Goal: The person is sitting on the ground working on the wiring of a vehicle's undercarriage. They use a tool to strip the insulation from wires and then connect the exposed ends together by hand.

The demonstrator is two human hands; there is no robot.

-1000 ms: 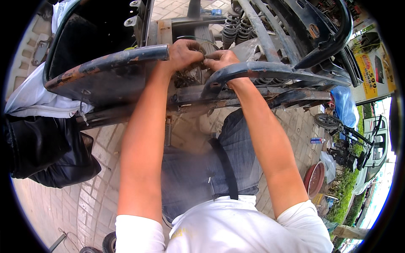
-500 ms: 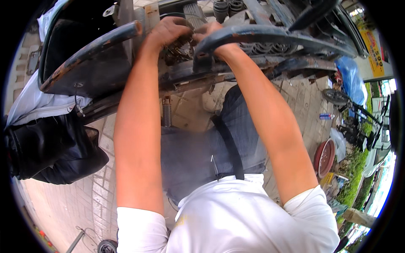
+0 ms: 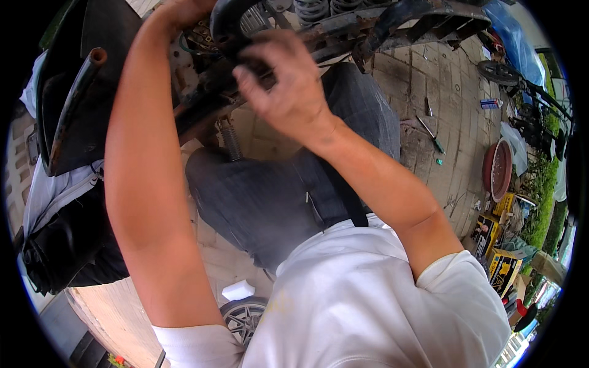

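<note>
At twelve o'clock stands the frame (image 3: 343, 27), seemingly amid handwork around its wires (image 3: 199, 40) at eleven, where I cannot tell what the left hand (image 3: 184, 11) grips, while the blurred right hand (image 3: 282, 83), thumb and fingers parted, nears its six-o'clock edge, likely calling for careful finger placing

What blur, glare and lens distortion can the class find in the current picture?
In the head view, the right hand is smeared, probably by motion; in the head view, haze softens the jeans; in the head view, black corners surround a round fisheye image, with bright glare at lower right.
</note>
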